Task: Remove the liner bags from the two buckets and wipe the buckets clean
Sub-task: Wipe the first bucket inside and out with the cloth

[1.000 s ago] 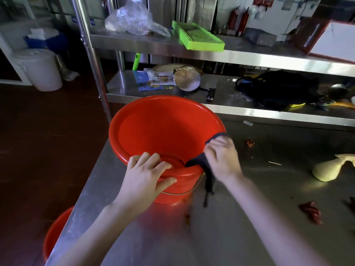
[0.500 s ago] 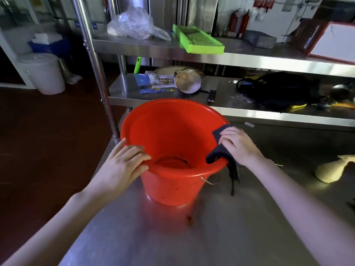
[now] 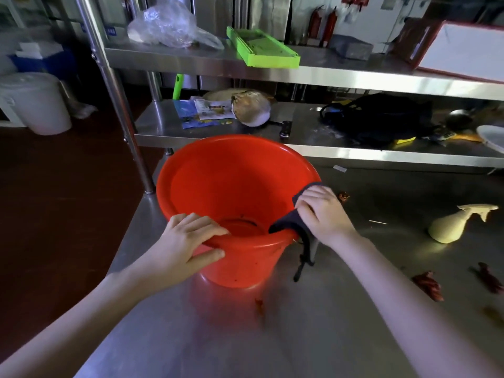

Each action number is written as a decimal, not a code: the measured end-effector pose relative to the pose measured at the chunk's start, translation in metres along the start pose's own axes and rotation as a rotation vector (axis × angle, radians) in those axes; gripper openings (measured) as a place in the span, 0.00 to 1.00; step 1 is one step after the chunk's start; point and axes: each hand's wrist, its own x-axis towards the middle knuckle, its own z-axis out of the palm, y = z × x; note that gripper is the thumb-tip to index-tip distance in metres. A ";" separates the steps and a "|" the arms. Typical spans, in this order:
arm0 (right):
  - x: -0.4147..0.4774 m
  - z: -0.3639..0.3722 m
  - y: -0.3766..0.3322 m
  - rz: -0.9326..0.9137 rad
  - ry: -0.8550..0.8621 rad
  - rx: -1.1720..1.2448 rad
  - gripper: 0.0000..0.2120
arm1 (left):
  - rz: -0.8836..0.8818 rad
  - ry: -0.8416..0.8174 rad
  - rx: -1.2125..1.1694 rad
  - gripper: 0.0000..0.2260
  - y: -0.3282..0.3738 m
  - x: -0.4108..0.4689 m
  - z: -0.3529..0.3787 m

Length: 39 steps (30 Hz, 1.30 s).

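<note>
Clamping the near rim, the left hand (image 3: 188, 238) is steadying the red bucket (image 3: 231, 181), its grip closed with the fingers hooked inside and the thumb pressing on the outer wall. The bucket is standing upright on the steel tabletop (image 3: 272, 336), near its left edge, and no liner is showing inside it; only this one bucket is appearing in view. Just to the right, the right hand (image 3: 321, 214) is clutching a dark cloth (image 3: 286, 226) draped over the rim, the grip folded round it and pressing it onto the plastic while a loose tail is hanging down the outside. The bucket is looking light, thin-walled and smooth, so it is probably going to skid or tip on slick steel under a hard wipe; the rolled rim, opposite the wiping side, is seeming the firmest hold. The cloth is behaving as soft and limp, needing bunching. Farther right, red scraps (image 3: 428, 285) and a pale spray bottle (image 3: 450, 227) are lying on the tabletop. Beyond, a black bag (image 3: 379, 118) is resting on the lower shelf (image 3: 313, 132), and a green tray (image 3: 261, 47) and a clear plastic bag (image 3: 169, 25) are sitting on the upper shelf (image 3: 341, 75).
</note>
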 end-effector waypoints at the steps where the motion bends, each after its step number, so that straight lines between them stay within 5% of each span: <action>1: 0.006 -0.002 0.010 0.010 -0.039 -0.025 0.20 | 0.023 0.009 0.014 0.21 -0.002 -0.001 -0.003; 8: -0.005 0.003 -0.024 0.141 0.117 -0.079 0.17 | -0.083 0.087 0.155 0.30 -0.027 -0.011 -0.013; 14: -0.029 0.040 -0.118 0.112 0.251 -0.102 0.16 | -0.098 0.164 0.142 0.22 0.014 -0.010 0.012; 19: -0.011 0.008 -0.050 -0.098 0.045 -0.016 0.16 | -0.052 0.060 0.180 0.26 -0.013 -0.013 -0.015; 22: 0.009 -0.007 0.003 -0.062 -0.103 -0.018 0.15 | -0.058 -0.021 0.187 0.25 -0.028 -0.015 -0.028; 27: 0.015 0.003 -0.001 0.165 0.043 0.034 0.17 | -0.063 0.023 0.116 0.28 -0.015 -0.004 -0.018; 33: -0.021 0.035 -0.103 0.100 0.241 -0.168 0.16 | -0.126 0.074 0.172 0.21 0.022 0.005 0.005; 36: -0.018 0.030 -0.091 -0.028 0.219 -0.104 0.17 | -0.082 0.005 0.132 0.24 0.019 0.004 -0.001; 39: -0.006 0.009 -0.045 -0.112 0.018 -0.080 0.19 | -0.090 -0.033 0.153 0.32 -0.011 -0.005 -0.023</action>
